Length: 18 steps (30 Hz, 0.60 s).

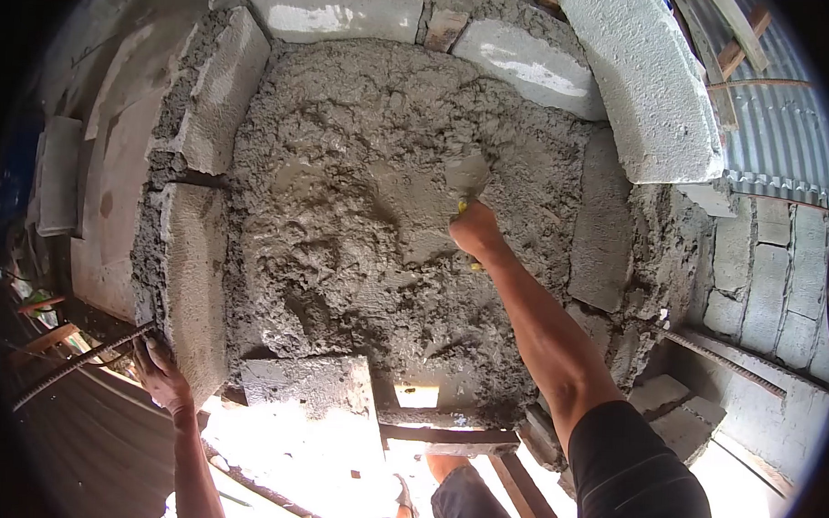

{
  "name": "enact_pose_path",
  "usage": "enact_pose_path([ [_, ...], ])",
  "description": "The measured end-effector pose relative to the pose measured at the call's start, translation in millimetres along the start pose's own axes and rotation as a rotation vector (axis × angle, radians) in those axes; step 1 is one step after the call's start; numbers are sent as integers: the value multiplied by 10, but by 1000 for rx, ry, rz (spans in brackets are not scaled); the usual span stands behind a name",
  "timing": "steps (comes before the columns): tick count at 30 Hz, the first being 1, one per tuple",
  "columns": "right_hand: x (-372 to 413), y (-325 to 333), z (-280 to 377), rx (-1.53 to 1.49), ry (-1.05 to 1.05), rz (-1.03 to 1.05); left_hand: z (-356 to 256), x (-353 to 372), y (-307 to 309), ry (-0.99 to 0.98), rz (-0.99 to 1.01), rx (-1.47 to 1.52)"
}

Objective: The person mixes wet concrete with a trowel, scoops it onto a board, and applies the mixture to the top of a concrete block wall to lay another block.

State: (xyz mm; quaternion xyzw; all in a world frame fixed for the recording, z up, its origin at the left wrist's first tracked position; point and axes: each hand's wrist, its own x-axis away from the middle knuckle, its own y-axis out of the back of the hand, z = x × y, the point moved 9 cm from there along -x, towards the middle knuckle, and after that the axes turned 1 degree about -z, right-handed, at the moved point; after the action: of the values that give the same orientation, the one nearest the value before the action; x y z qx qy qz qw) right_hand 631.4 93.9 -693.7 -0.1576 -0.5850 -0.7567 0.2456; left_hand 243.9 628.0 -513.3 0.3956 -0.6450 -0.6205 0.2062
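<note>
My right hand [478, 230] is closed around the yellow handle of a trowel [467, 175]. The trowel's grey, mortar-coated blade lies on the wet concrete [343, 202], right of the middle of the bed. On the left side, my left hand [161, 374] rests against the outer edge of an upright concrete block [194, 288], just under a steel rebar [77, 368]. Its fingers look extended, though their tips are partly in shadow. The concrete surface is rough and lumpy, with a smoother patch around the blade.
Concrete blocks [341, 15] wall in the bed, and a large block [644, 84] lies across the upper right corner. Another rebar [721, 361] juts out at the right. A mortar-stained board [314, 397] lies at the near edge, beside wooden beams [530, 493]. Corrugated metal [789, 135] stands at the upper right.
</note>
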Motion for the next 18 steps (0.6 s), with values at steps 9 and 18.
enact_pose_path([
  [9,498,878,-752,-329,-59,-336,-49,-39,13,-5,-4,18],
  [18,-6,-163,501,-120,60,-76,-119,-10,68,-29,-24,-37],
])
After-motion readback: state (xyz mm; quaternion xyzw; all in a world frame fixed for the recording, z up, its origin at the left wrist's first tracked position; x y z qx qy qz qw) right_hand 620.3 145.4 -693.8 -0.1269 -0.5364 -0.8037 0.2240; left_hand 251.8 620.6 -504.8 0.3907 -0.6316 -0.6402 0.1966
